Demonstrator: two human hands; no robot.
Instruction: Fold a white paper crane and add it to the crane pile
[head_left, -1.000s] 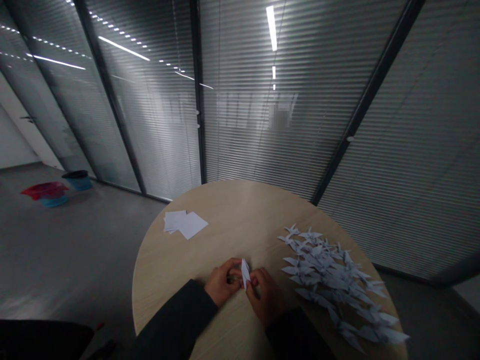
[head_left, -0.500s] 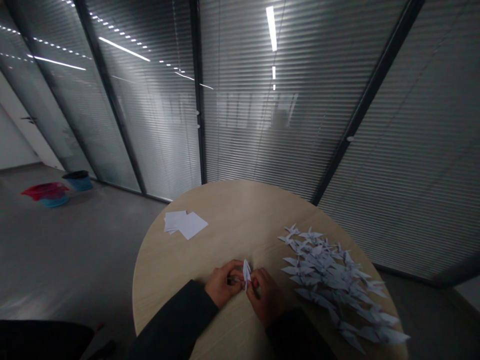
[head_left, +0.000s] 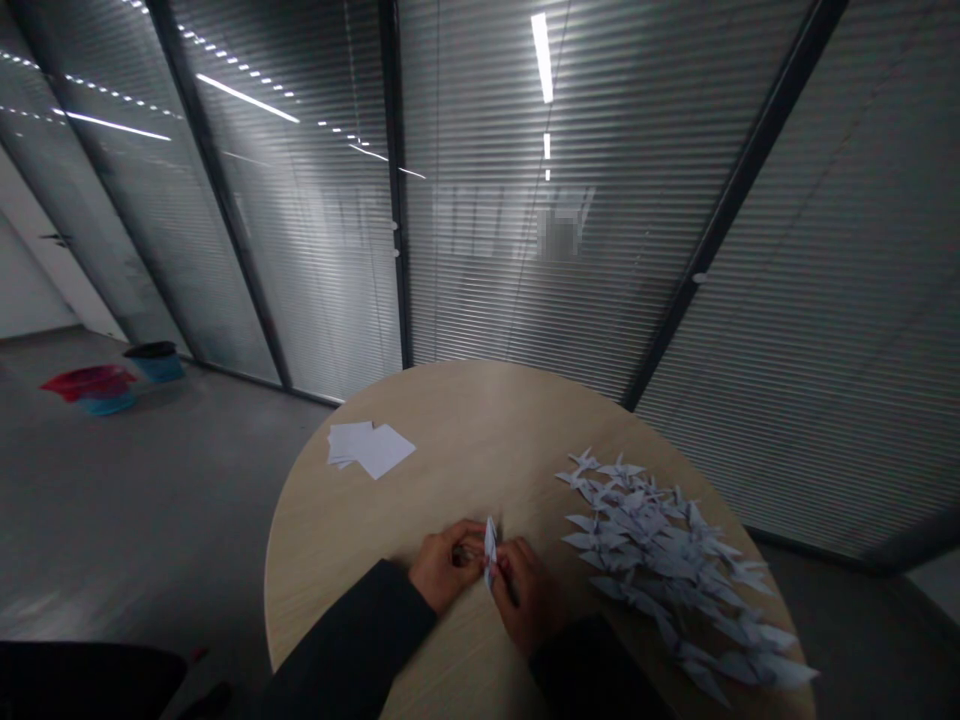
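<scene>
A small folded piece of white paper (head_left: 490,545) stands upright between my two hands, low over the round wooden table (head_left: 465,440). My left hand (head_left: 442,565) pinches it from the left, fingers closed on its lower part. My right hand (head_left: 529,595) grips it from the right, fingers curled and pressed against the fold. Both dark sleeves reach in from the bottom edge.
A heap of several folded paper cranes (head_left: 660,560) covers the table's right side, close to my right hand. A few flat white sheets (head_left: 367,445) lie at the far left of the table. Glass walls with blinds stand behind; coloured basins (head_left: 105,385) sit on the floor at left.
The folded paper has sunk a little lower between my fingers and my hands have drawn slightly closer together. Nothing else has moved.
</scene>
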